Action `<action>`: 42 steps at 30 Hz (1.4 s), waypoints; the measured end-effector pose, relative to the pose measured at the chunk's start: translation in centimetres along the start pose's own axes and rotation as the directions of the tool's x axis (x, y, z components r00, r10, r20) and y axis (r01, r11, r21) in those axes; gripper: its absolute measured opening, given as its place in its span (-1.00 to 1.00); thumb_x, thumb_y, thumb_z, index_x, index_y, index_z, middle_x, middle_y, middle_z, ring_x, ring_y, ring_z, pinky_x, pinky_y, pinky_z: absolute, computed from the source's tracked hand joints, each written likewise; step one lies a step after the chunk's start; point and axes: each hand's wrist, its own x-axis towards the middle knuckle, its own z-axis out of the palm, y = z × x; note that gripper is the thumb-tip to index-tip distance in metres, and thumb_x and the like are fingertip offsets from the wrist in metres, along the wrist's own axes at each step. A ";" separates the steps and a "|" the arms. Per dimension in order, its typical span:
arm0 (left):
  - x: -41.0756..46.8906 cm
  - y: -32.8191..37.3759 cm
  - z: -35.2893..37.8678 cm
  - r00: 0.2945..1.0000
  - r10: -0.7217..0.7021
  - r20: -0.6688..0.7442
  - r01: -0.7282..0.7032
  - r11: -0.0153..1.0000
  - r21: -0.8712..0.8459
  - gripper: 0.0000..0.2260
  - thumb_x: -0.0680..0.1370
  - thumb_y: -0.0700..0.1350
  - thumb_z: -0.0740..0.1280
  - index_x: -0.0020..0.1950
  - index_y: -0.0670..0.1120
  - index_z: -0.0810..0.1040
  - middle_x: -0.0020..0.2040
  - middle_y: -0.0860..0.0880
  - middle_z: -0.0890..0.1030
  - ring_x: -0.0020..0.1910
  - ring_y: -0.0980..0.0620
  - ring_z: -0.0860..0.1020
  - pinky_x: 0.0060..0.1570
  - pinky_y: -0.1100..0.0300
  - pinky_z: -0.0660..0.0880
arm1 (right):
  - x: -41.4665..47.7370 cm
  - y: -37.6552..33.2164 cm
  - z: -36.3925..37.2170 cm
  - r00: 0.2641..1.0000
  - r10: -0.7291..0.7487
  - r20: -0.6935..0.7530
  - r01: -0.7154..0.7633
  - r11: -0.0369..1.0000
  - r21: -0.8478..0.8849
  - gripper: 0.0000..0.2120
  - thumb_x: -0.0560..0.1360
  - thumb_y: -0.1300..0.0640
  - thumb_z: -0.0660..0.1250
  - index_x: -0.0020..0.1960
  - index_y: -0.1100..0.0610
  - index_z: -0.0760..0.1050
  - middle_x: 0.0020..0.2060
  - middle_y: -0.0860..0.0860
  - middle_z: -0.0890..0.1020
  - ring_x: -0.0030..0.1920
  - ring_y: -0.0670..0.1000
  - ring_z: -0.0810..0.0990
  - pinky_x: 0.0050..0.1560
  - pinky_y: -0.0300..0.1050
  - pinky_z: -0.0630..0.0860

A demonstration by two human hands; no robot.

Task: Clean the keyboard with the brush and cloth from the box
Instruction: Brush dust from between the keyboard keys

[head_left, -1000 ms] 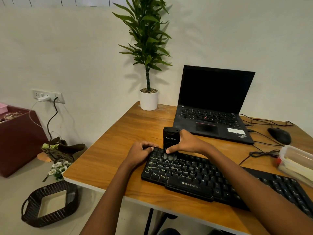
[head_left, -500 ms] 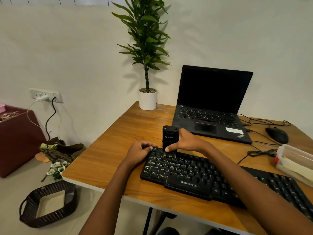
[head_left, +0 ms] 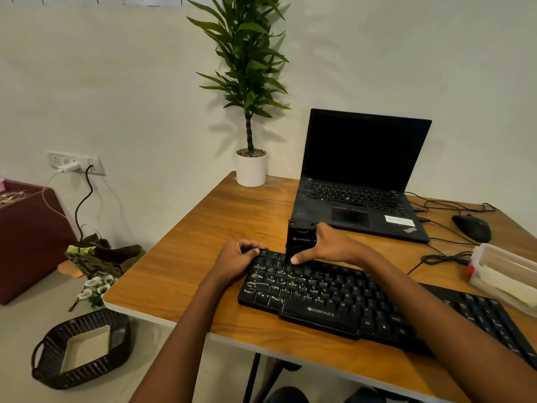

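The black keyboard (head_left: 334, 295) lies slanted across the near part of the wooden table (head_left: 189, 271), its left end close to the table's front edge. A black block-shaped brush (head_left: 300, 238) stands upright on the keyboard's upper rows near the left end, with its lower end, blurred here, down among the keys.

The right hand (head_left: 331, 245) grips the brush from the right. The thumb lies across the lower front face, its tip pointing left just above the keys, and the fingers (head_left: 318, 228) are curled round the far side, so the brush sits clamped between thumb and fingers with its top standing clear above them.

The left hand (head_left: 235, 257) holds the keyboard's far left corner. Its fingers (head_left: 252, 248) are curled over the back edge and the knuckles are raised. It is just beside the brush but does not touch it.

A clear plastic box (head_left: 505, 271) sits at the table's right edge, beyond the keyboard's right end, with something pale and folded inside; I cannot tell whether it is the cloth. Behind the brush an open laptop (head_left: 360, 181) with a dark screen stands on the table, a black mouse (head_left: 472, 228) to its right with cables trailing between them. A potted plant (head_left: 251, 167) stands at the far left corner of the table. On the floor to the left lies a dark woven basket (head_left: 49, 370).
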 end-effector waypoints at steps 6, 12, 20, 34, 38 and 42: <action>0.0 -0.1 0.0 1.000 -0.011 0.003 0.011 1.000 -0.013 -0.79 0.55 -0.33 0.27 -0.04 -0.06 0.63 0.05 -0.10 0.65 0.07 -0.05 0.60 0.12 -0.02 0.54 | -0.6 -0.1 -0.9 1.000 0.018 -0.017 -0.018 1.000 0.022 -0.63 0.38 0.27 0.46 -0.12 -0.05 0.31 -0.16 -0.11 0.44 -0.04 -0.05 0.52 -0.16 -0.46 0.43; -0.2 0.1 -0.1 1.000 -0.006 -0.001 0.006 1.000 -0.020 -0.79 0.55 -0.34 0.26 -0.03 -0.09 0.63 0.04 -0.11 0.65 0.04 -0.05 0.60 0.08 0.03 0.55 | -0.7 -0.2 -0.3 0.998 0.006 -0.066 -0.006 1.000 0.008 -0.67 0.39 0.27 0.45 -0.16 -0.01 0.31 -0.22 -0.09 0.46 -0.14 -0.07 0.50 -0.37 -0.54 0.34; -0.5 0.6 0.1 0.999 -0.032 -0.002 0.032 0.997 -0.072 -0.81 0.55 -0.35 0.25 -0.04 -0.12 0.61 -0.03 -0.07 0.64 -0.03 0.02 0.60 -0.08 0.25 0.56 | -0.5 0.0 -0.2 0.996 0.008 -0.086 -0.008 1.000 -0.007 -0.65 0.35 0.23 0.49 -0.08 -0.04 0.37 -0.15 -0.11 0.52 -0.08 -0.03 0.54 -0.23 -0.42 0.39; -0.8 0.9 0.1 1.000 -0.028 -0.007 0.028 0.999 -0.046 -0.81 0.56 -0.35 0.24 -0.02 -0.13 0.61 -0.07 -0.06 0.63 -0.20 0.12 0.57 -0.31 0.40 0.48 | -0.6 0.7 -0.1 0.992 0.011 -0.124 -0.008 1.000 0.021 -0.66 0.36 0.24 0.49 -0.14 -0.06 0.35 -0.31 -0.26 0.53 -0.24 -0.24 0.52 -0.31 -0.48 0.36; -0.7 0.7 0.1 1.000 -0.030 -0.009 0.030 0.999 -0.030 -0.82 0.56 -0.34 0.25 0.00 -0.14 0.62 -0.02 -0.10 0.64 -0.14 0.06 0.58 -0.25 0.35 0.50 | -1.2 2.0 -1.0 0.996 0.064 -0.054 -0.061 0.996 0.063 -0.45 0.31 0.21 0.52 0.15 -0.04 0.31 0.03 -0.16 0.47 0.06 -0.15 0.47 0.02 -0.28 0.39; -0.5 0.6 0.1 1.000 -0.028 -0.013 0.028 0.999 -0.029 -0.80 0.56 -0.33 0.26 -0.03 -0.09 0.62 0.01 -0.09 0.65 -0.03 0.02 0.60 -0.08 0.24 0.54 | -1.3 2.7 -1.1 0.994 0.052 -0.098 -0.047 0.998 0.050 -0.51 0.33 0.22 0.51 0.09 -0.07 0.33 -0.02 -0.19 0.49 -0.02 -0.23 0.47 -0.09 -0.41 0.36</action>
